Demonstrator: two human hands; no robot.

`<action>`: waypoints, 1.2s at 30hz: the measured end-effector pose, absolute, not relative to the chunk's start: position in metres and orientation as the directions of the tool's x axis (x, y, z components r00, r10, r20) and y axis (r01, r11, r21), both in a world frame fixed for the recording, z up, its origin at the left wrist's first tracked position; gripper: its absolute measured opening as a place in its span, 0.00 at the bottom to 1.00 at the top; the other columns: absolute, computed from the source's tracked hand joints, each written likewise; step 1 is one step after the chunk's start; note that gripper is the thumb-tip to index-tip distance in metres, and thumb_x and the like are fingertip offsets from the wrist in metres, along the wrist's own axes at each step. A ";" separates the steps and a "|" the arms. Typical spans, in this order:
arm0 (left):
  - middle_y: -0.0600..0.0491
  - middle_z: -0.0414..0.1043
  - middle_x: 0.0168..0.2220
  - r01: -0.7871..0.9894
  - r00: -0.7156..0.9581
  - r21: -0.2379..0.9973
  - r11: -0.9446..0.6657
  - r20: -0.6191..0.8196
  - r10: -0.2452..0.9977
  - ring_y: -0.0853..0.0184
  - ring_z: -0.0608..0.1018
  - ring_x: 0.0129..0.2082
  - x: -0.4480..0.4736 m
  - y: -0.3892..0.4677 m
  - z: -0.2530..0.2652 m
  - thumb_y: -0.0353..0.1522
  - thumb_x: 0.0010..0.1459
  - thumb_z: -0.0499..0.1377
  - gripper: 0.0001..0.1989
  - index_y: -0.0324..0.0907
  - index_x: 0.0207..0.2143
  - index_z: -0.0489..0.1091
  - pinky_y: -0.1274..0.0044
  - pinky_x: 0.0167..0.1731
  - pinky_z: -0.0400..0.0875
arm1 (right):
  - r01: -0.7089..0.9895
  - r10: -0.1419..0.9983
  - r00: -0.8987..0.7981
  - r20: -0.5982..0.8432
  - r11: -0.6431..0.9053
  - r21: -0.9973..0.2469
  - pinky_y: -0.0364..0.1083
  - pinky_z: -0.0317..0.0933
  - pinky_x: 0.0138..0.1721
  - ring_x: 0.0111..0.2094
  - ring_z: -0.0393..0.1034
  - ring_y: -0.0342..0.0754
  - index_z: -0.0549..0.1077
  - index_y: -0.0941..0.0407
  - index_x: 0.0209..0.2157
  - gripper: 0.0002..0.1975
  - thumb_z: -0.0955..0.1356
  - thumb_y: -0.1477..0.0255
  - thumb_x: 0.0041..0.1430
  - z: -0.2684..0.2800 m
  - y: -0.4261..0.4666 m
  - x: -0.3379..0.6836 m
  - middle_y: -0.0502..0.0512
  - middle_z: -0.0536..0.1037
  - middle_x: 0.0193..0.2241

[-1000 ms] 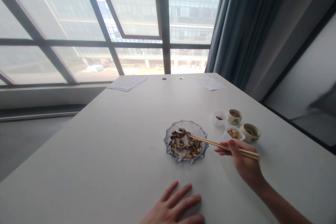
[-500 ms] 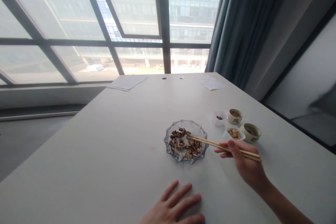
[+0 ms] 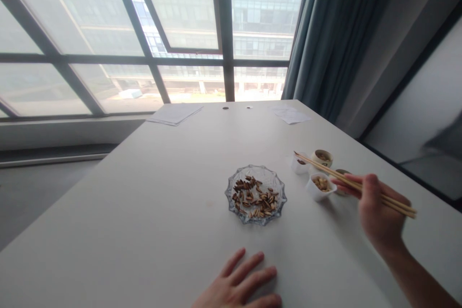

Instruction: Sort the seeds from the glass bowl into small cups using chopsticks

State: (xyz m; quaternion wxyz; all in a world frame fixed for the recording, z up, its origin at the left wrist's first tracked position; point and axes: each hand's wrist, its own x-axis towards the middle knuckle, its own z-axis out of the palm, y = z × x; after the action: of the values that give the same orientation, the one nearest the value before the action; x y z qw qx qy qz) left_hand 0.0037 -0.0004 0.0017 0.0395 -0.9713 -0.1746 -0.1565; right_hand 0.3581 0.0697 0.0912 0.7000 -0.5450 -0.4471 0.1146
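Observation:
My right hand [image 3: 383,216] is closed around a pair of wooden chopsticks [image 3: 327,169]. Their tips are over the far edge of a small white plastic cup [image 3: 299,169]; a small dark piece, probably a seed, shows at the tips. Dark bits lie inside that cup. In the table's middle, a scalloped glass plate [image 3: 231,204] bears many brown striped seeds [image 3: 266,204] resembling sunflower seeds. My left hand [image 3: 241,285] lies flat on the table in front of the plate, fingers spread, holding nothing.
Nearer me, another white plastic cup [image 3: 319,193] holds pale nuts. Behind stands a cream ceramic cup [image 3: 317,164] with brown contents; a second ceramic cup [image 3: 342,172] is mostly hidden by my right hand. Papers [image 3: 175,114] and a crumpled sheet [image 3: 291,114] lie at the table's far end.
My right hand has moved right, carrying the chopstick tips from the seeds on the glass plate to the far white cup. My left hand has stayed put.

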 end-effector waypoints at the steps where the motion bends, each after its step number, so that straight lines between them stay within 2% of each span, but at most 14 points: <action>1: 0.58 0.67 0.70 0.350 0.892 -0.021 -0.937 0.312 0.326 0.60 0.67 0.71 0.004 0.000 0.007 0.36 0.70 0.68 0.25 0.57 0.67 0.69 0.61 0.74 0.50 | 0.339 0.634 0.587 0.502 0.371 -0.865 0.50 0.81 0.29 0.26 0.84 0.56 0.83 0.58 0.34 0.25 0.70 0.49 0.67 0.090 0.073 0.365 0.62 0.86 0.29; 3: 0.58 0.68 0.70 0.346 0.897 -0.019 -0.938 0.300 0.325 0.60 0.67 0.71 0.003 0.000 0.013 0.36 0.70 0.68 0.26 0.57 0.67 0.69 0.61 0.74 0.51 | 0.339 0.637 0.594 0.491 0.356 -0.871 0.49 0.80 0.27 0.26 0.84 0.56 0.82 0.58 0.34 0.25 0.71 0.48 0.66 0.086 0.079 0.375 0.61 0.86 0.28; 10: 0.58 0.68 0.69 0.340 0.905 -0.017 -0.940 0.277 0.322 0.59 0.69 0.70 0.004 0.001 0.013 0.36 0.69 0.69 0.26 0.56 0.66 0.70 0.60 0.74 0.50 | 0.337 0.633 0.570 0.523 0.401 -0.852 0.50 0.80 0.29 0.28 0.85 0.56 0.82 0.57 0.35 0.23 0.70 0.51 0.69 0.088 0.076 0.368 0.60 0.86 0.29; 12: 0.58 0.68 0.69 0.344 0.902 -0.015 -0.939 0.283 0.326 0.60 0.69 0.70 0.004 0.001 0.013 0.36 0.69 0.69 0.26 0.56 0.66 0.70 0.61 0.74 0.49 | 0.309 0.669 0.541 0.509 0.405 -0.860 0.50 0.81 0.30 0.28 0.85 0.56 0.83 0.56 0.35 0.23 0.70 0.51 0.69 0.089 0.072 0.361 0.60 0.87 0.29; 18: 0.58 0.68 0.69 0.338 0.901 -0.035 -0.941 0.300 0.313 0.59 0.69 0.70 0.004 0.000 0.016 0.36 0.70 0.68 0.24 0.56 0.66 0.70 0.61 0.74 0.51 | 0.216 0.872 0.259 0.415 0.366 -0.905 0.51 0.82 0.29 0.25 0.84 0.57 0.85 0.57 0.36 0.24 0.70 0.49 0.68 0.074 0.058 0.334 0.60 0.86 0.26; 21: 0.57 0.67 0.70 0.339 0.900 -0.051 -0.939 0.307 0.308 0.59 0.68 0.70 0.004 0.000 0.016 0.36 0.71 0.67 0.23 0.56 0.66 0.70 0.61 0.74 0.53 | 0.172 0.925 0.129 0.358 0.335 -0.926 0.50 0.82 0.30 0.27 0.85 0.57 0.84 0.57 0.36 0.23 0.70 0.51 0.69 0.065 0.055 0.321 0.61 0.87 0.28; 24: 0.58 0.65 0.71 0.344 0.898 -0.056 -0.937 0.310 0.311 0.58 0.67 0.71 0.003 0.000 0.007 0.36 0.71 0.67 0.25 0.56 0.67 0.69 0.60 0.73 0.52 | 0.171 0.942 0.069 0.328 0.313 -0.934 0.50 0.81 0.33 0.31 0.86 0.56 0.84 0.56 0.36 0.22 0.69 0.53 0.71 0.059 0.054 0.312 0.61 0.87 0.31; 27: 0.58 0.65 0.71 0.339 0.881 -0.054 -0.939 0.369 0.297 0.56 0.67 0.72 0.004 0.001 -0.013 0.37 0.71 0.67 0.23 0.57 0.66 0.70 0.56 0.73 0.50 | 0.179 0.943 0.081 0.324 0.306 -0.935 0.50 0.82 0.33 0.33 0.86 0.57 0.84 0.56 0.37 0.22 0.69 0.53 0.71 0.056 0.055 0.308 0.61 0.88 0.33; 31: 0.56 0.64 0.72 0.343 0.883 -0.045 -0.938 0.357 0.306 0.55 0.65 0.72 0.005 0.001 -0.030 0.38 0.71 0.67 0.24 0.58 0.66 0.69 0.55 0.73 0.51 | 0.160 0.923 0.195 0.330 0.302 -0.940 0.51 0.82 0.31 0.30 0.86 0.58 0.85 0.56 0.35 0.22 0.71 0.51 0.68 0.053 0.055 0.307 0.61 0.87 0.31; 36: 0.57 0.65 0.71 0.344 0.891 -0.047 -0.938 0.331 0.310 0.57 0.67 0.71 0.004 0.000 -0.003 0.37 0.69 0.69 0.26 0.57 0.66 0.69 0.59 0.74 0.53 | 0.164 0.889 0.258 0.380 0.347 -0.923 0.50 0.82 0.30 0.28 0.85 0.58 0.85 0.56 0.34 0.22 0.71 0.52 0.68 0.060 0.056 0.306 0.60 0.87 0.28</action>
State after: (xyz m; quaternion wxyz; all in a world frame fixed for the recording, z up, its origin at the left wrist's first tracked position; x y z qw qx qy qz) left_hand 0.0037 0.0004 -0.0029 0.0524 -0.9710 -0.1684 -0.1613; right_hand 0.3061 0.0558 0.0595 0.6223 -0.4916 -0.5351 0.2913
